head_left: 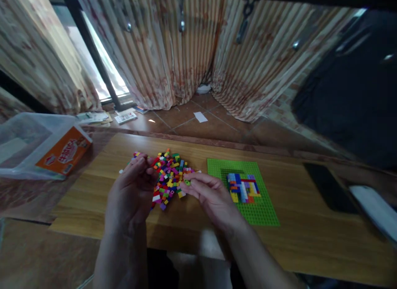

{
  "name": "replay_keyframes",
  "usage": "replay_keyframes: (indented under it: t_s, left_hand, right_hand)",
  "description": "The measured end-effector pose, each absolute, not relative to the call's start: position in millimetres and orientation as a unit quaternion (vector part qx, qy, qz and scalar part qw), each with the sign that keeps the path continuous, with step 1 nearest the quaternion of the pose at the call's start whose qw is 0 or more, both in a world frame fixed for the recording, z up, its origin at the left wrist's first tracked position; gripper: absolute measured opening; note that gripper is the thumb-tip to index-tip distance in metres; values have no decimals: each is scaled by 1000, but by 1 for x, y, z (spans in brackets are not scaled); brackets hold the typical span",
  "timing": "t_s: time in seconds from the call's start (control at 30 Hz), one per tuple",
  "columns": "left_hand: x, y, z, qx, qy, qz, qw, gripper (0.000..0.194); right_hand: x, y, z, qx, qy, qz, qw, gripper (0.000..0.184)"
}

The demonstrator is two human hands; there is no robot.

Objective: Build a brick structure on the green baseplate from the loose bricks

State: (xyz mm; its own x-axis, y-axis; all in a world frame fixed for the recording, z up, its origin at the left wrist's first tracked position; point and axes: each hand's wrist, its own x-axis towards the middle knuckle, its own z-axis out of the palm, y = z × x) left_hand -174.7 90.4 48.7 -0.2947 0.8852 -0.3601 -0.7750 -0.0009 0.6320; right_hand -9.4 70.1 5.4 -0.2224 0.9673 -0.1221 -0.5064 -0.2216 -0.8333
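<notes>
While the long brown wooden tabletop (310, 239) runs out of view, a clear plastic bin (49, 136) is cut off at left. A flat green studded baseplate (260, 214) lies beside a multicoloured plastic brick pile (170, 173), partly blocked by the loosely curled left hand (135, 184); I cannot tell whether it holds anything. The right hand (212, 193) pinches a tiny lime-green piece (187, 182), half covered, before the pile's edge.

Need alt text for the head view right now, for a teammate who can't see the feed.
A person's right hand pinches a small green piece above a wooden table, the left hand beside it with fingers curled, near a pile of loose colored bricks. Right of the hands, a green baseplate carries a multicolored brick build.
</notes>
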Motion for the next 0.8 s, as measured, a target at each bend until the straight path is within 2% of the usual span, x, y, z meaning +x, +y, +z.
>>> replay_keyframes:
  t_s: [0.17,0.3,0.43,0.8]
  left_hand:
    - [-169,93,47,91,401,693,592,9]
    - [-161,94,48,91,418,683,593,12]
    - [-155,94,49,89,414,682,596,16]
    - [-146,96,45,108,423,667,604,16]
  right_hand:
    - [32,77,8,-419,-450,559,557,16]
    - [78,80,4,-544,-507,388,545,13]
    - [117,75,0,-606,-523,304,516,19]
    - [154,50,-5,-644,-554,305,430,25]
